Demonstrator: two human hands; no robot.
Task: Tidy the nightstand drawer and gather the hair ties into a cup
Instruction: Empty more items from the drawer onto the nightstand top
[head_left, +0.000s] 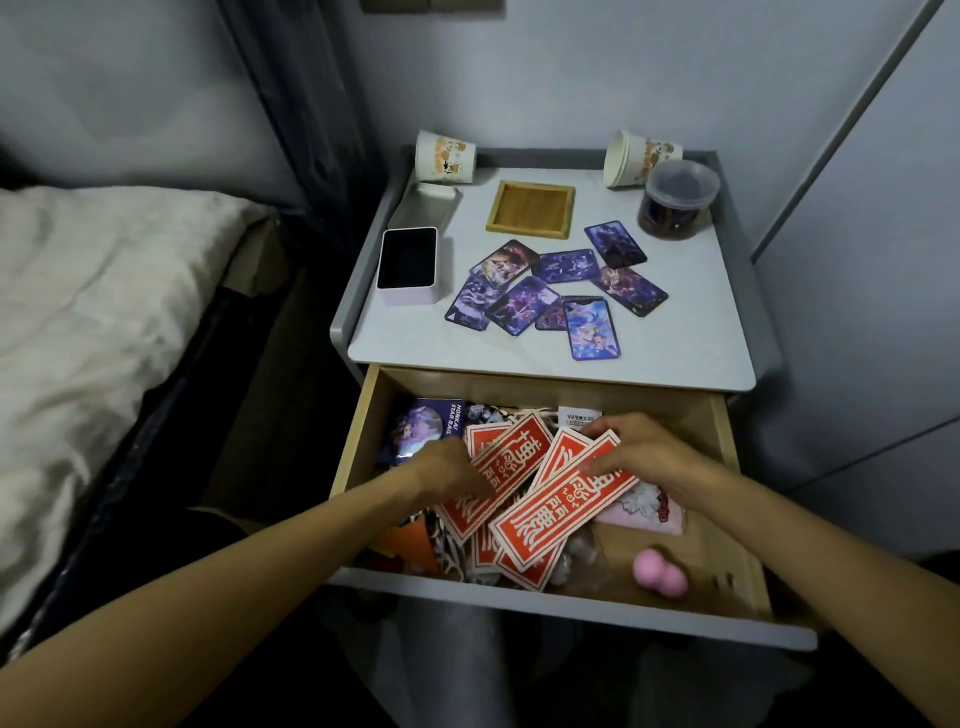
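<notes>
Beside the bed (78, 312), the nightstand (675, 353) bears 2 cups (445, 157) (640, 157).

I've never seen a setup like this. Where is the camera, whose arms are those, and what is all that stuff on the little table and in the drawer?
There is no machine here. A person wears a wide-angle camera on the head, so this single picture looks down along their own bare arms. The left hand lies on a heap of red cards in the open drawer; I cannot tell whether it grips them. The right hand pinches one of those cards by its upper end. A pink rounded thing lies near the drawer's front. On the nightstand above are a left cup, a right cup, a wooden tray, an open pink box, a dark lidded jar and scattered purple picture cards. I see no hair ties plainly.
</notes>
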